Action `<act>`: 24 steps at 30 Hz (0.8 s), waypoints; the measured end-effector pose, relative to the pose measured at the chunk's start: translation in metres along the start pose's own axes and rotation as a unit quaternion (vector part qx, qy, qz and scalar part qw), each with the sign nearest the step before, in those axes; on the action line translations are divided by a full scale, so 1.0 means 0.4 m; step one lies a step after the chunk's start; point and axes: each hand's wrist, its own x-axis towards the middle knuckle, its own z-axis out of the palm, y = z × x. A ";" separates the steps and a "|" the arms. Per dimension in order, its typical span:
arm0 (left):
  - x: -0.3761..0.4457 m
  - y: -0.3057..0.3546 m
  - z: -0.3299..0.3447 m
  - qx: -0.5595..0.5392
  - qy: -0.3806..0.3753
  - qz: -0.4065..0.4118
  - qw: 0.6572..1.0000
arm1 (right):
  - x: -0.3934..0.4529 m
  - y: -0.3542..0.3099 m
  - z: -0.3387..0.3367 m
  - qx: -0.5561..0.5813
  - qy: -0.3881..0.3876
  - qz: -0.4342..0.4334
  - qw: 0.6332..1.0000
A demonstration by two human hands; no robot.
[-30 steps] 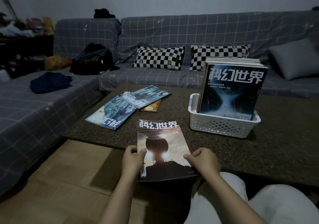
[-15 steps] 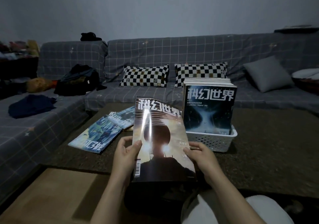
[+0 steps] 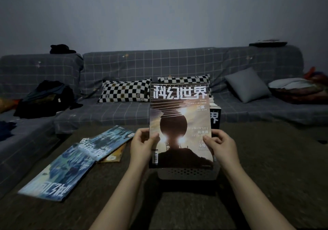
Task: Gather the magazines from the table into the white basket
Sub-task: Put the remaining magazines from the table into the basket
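Observation:
I hold a magazine with an orange-and-black cover [image 3: 180, 123] upright by both side edges, my left hand [image 3: 142, 145] on its left edge and my right hand [image 3: 221, 145] on its right. It stands just above the white basket [image 3: 188, 174], whose perforated front wall shows below it. Behind it, magazines standing in the basket [image 3: 215, 113] peek out at the right. On the dark table [image 3: 266, 167] to the left lie a blue magazine [image 3: 58, 173], a second blue one [image 3: 104, 143] overlapping it, and a yellow one [image 3: 115, 154] partly underneath.
A grey checked sofa [image 3: 124, 112] wraps around the back and left of the table. It carries two checkered pillows [image 3: 124, 91], a grey cushion [image 3: 247, 85], dark clothes [image 3: 44, 98] and a bundle [image 3: 294, 88] at the right.
The magazine has gone from lying at the table's near edge to upright, then forward and right until it stands over the basket. Both hands stayed on its edges.

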 end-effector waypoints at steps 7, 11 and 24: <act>0.066 -0.072 0.113 0.040 0.049 -0.009 0.998 | 0.093 0.075 -0.015 -0.059 0.068 -0.037 0.995; 0.050 -0.109 0.130 0.113 0.083 0.010 0.990 | 0.102 0.129 -0.014 -0.119 0.094 -0.048 0.987; 0.025 -0.171 0.122 0.236 0.042 0.015 0.971 | 0.077 0.207 -0.016 -0.163 0.195 0.003 0.967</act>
